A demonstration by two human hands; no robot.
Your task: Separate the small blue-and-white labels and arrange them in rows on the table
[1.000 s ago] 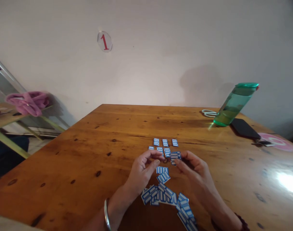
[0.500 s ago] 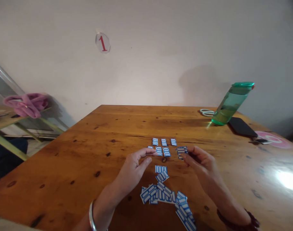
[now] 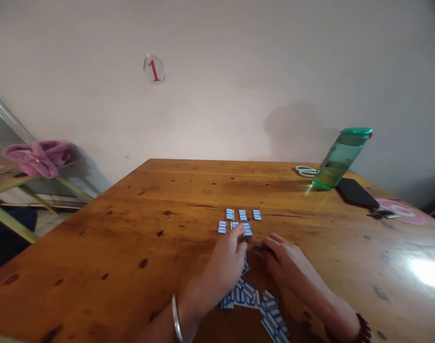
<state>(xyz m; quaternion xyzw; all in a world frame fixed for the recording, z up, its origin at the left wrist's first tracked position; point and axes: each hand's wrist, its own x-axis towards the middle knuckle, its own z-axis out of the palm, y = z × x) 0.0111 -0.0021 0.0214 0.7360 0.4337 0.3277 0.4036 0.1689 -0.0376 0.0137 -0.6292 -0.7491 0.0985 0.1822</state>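
Small blue-and-white patterned cards lie on the wooden table. Three form a far row, with the right one [image 3: 257, 215] slightly apart; a nearer row starts with a left card [image 3: 222, 227] and is partly covered by my left hand. My left hand [image 3: 226, 262] hovers over the cards, fingers curved and thumb apart, with nothing visible in it. My right hand [image 3: 292, 264] pinches a few cards [image 3: 262, 248], seen nearly edge-on, between thumb and fingers. Below the hands spreads a loose heap of cards [image 3: 244, 294], partly hidden by my left forearm. Overlapping cards [image 3: 273, 317] lie to its right.
A green water bottle [image 3: 341, 159] stands at the table's far right, with a white cable loop [image 3: 305, 171] behind and a black phone-like slab [image 3: 356, 192] beside it. A pink round sticker [image 3: 408, 213] is near the right edge. Pink cloth [image 3: 39, 157] rests on another table at left.
My right hand has drawn nearer and left with its cards, now tilted edge-on. My left hand has moved right, over part of the nearer row and the heap.
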